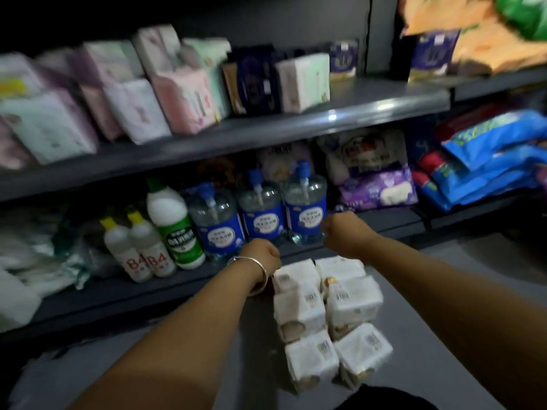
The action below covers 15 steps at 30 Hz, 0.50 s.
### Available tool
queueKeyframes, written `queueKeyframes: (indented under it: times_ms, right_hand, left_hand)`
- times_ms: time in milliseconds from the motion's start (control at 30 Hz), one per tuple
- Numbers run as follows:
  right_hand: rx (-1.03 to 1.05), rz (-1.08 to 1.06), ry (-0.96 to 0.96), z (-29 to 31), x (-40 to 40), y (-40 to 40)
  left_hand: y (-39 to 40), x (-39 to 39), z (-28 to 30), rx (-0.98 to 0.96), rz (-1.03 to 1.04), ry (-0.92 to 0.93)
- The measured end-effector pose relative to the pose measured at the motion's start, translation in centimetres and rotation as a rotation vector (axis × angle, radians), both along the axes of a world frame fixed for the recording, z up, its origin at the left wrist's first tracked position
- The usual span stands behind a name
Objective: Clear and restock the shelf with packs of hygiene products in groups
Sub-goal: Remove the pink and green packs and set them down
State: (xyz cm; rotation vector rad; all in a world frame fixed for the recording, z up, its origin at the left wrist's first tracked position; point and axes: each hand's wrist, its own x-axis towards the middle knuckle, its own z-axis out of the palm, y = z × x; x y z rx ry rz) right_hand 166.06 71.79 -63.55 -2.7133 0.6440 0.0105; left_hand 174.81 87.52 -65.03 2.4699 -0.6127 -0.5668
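On the floor below the lower shelf (207,294): six white packs (328,318) in two columns of three, touching. Left hand (262,255), bangle (254,273) at the wrist, and right hand (343,232) hover above the far end of the group, fingers curled under; can't tell if they grip anything. Blue-label pump bottles (260,214) just behind the hands. Upper shelf (266,128) holds pastel packs (180,96).
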Motion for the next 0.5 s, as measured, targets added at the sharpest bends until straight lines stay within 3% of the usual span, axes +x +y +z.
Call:
queueKeyframes:
  times_ms: [200, 500]
  right_hand:
    - [-0.096, 0.088, -0.251, 9.5, 5.7, 2.8]
    - [-0.078, 0.072, -0.371, 17.7, 13.1, 8.2]
  left_hand:
    - [1.1, 5.9, 9.6, -0.254, -0.006, -0.247]
    - [5.1, 13.2, 19.2, -0.413, -0.038, -0.424]
